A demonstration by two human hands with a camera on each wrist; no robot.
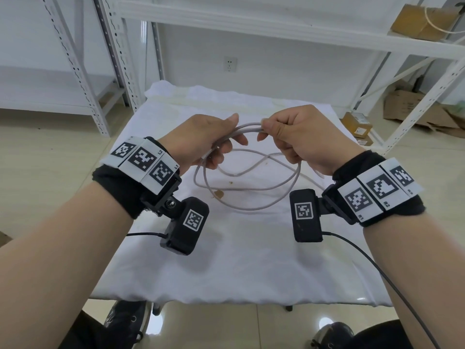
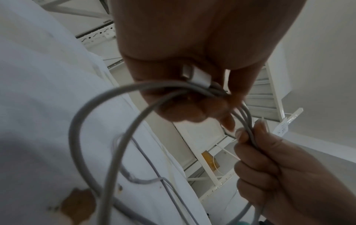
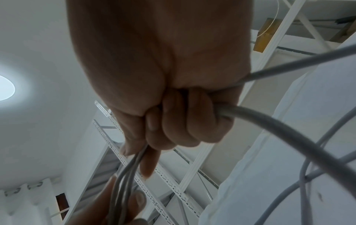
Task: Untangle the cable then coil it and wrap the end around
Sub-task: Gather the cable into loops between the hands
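Observation:
A grey cable (image 1: 254, 191) hangs in a few loops above the white cloth (image 1: 239, 260) on the table. My left hand (image 1: 214, 142) grips the gathered strands, with a white connector (image 2: 196, 75) tucked against its palm. My right hand (image 1: 284, 134) pinches the same bundle (image 1: 247, 128) just to the right, thumb and forefinger closed on it, the other fingers curled round a strand (image 3: 269, 121). The two hands sit a few centimetres apart. More cable trails over the cloth under the loops (image 2: 150, 181).
White metal shelving (image 1: 120, 59) stands behind and to both sides of the table. Cardboard boxes (image 1: 357, 125) lie on the floor at the right and one (image 1: 425, 20) sits on the upper shelf. Brown stains (image 1: 219, 193) mark the cloth. Black camera leads (image 1: 377, 273) hang from the wrists.

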